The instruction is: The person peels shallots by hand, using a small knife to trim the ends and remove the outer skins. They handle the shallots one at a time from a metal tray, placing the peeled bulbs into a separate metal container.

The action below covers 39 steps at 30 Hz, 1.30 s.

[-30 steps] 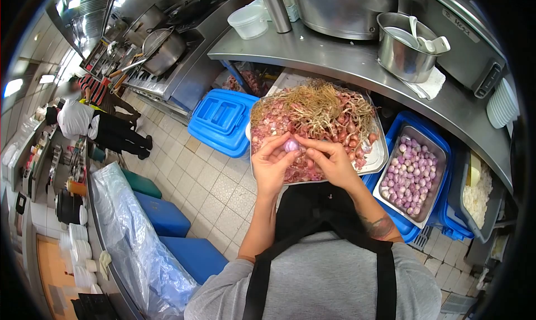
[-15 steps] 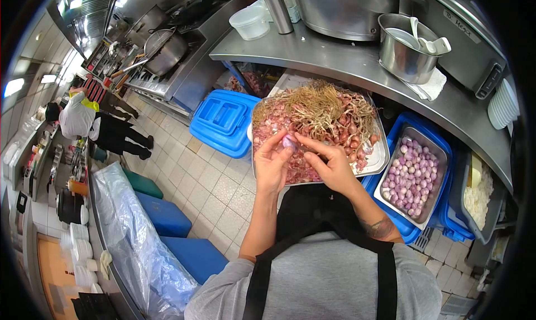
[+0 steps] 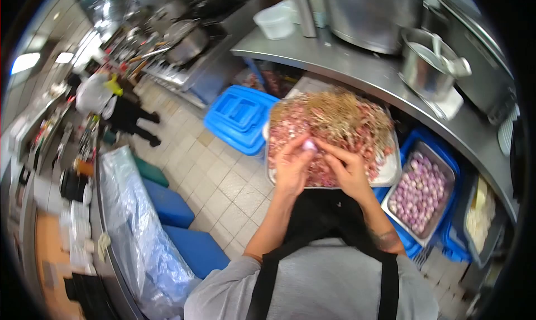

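Over the near part of a tray [image 3: 393, 176], my left hand [image 3: 293, 166] pinches a purple peeled shallot [image 3: 309, 146] between thumb and fingers. My right hand [image 3: 350, 169] meets it from the other side, its fingers bent and the tips at the shallot; blur hides their exact grip. Beneath both hands the tray is heaped with reddish shallot skins [image 3: 286, 119]. Dry stringy roots and stalks [image 3: 335, 110], with unpeeled shallots [image 3: 382, 151] among them, lie toward the far and right side.
To the right, a metal pan [image 3: 389, 208] of peeled shallots sits in a blue bin [image 3: 455, 177]. A steel counter [image 3: 357, 68] with pots overhangs the tray's far side. A blue lid [image 3: 237, 116] is left of the tray. Another person [image 3: 114, 105] stands far left.
The view has shifted, so the surroundings appear farther right and slightly blurred. Both hands stay together at the shallot over the tray, with small finger movements.
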Tool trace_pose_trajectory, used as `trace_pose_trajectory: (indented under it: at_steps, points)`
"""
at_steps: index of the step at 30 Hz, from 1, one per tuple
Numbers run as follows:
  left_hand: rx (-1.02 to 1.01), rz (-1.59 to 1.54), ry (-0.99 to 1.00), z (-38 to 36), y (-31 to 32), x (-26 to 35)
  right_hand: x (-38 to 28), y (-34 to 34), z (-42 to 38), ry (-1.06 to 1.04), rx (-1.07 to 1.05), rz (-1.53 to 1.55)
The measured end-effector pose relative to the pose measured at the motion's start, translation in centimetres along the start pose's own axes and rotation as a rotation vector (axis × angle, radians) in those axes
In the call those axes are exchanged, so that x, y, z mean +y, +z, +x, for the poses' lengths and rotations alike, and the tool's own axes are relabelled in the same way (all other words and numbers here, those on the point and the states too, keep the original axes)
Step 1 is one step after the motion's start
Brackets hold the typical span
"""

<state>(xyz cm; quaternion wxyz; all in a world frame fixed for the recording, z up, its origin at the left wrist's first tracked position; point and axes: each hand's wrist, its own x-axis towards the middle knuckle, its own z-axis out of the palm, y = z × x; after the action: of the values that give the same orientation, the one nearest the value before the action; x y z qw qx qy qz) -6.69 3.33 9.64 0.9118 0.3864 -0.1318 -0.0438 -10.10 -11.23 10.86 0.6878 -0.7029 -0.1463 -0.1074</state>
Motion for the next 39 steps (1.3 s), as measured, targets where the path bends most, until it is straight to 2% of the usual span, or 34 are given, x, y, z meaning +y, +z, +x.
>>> trace_pose_trajectory:
  at_steps: [4, 7, 9, 11, 15, 16, 23, 26, 29, 35, 39]
  points:
    - [0.018, 0.074, -0.010, 0.1, -0.9, -0.6, -1.5, 1.0, -0.3, 0.032, 0.039, -0.057]
    - [0.004, 0.051, 0.002, 0.0, -0.9, -0.3, 0.4, 1.0, 0.0, -0.205, 0.081, -0.213]
    - [-0.013, 0.023, 0.009, 0.0, -0.7, -0.3, 0.1, 0.7, -0.2, 0.017, 0.044, -0.092]
    - [-0.035, 0.033, -0.026, -0.2, -0.8, -0.2, -0.1, 0.4, -0.2, 0.129, 0.033, 0.016]
    - [-0.052, 0.059, -0.076, -0.1, -1.0, -0.2, 0.9, -0.6, 0.1, 0.229, 0.034, 0.210]
    - [-0.063, 0.054, -0.093, -0.1, -1.1, -0.1, 1.3, -0.4, 0.4, 0.197, 0.101, 0.210]
    - [-0.090, 0.055, -0.168, 0.2, -1.1, 0.9, 4.4, -1.4, 1.2, 0.115, 0.202, -0.115]
    - [-0.086, 0.081, -0.117, 0.6, -1.7, 0.6, 4.5, -1.7, 0.9, 0.214, 0.194, -0.276]
    - [-0.076, 0.118, -0.095, 0.7, -2.0, 0.6, 6.3, -1.9, 0.9, -0.047, 0.199, -0.401]
    - [-0.019, 0.149, -0.103, 0.8, -1.9, 0.5, 2.4, -1.5, 0.9, 0.345, 0.127, -0.273]
    - [-0.008, 0.096, -0.126, 0.9, -2.2, 0.5, 4.2, -1.3, 0.6, 0.129, 0.218, -0.204]
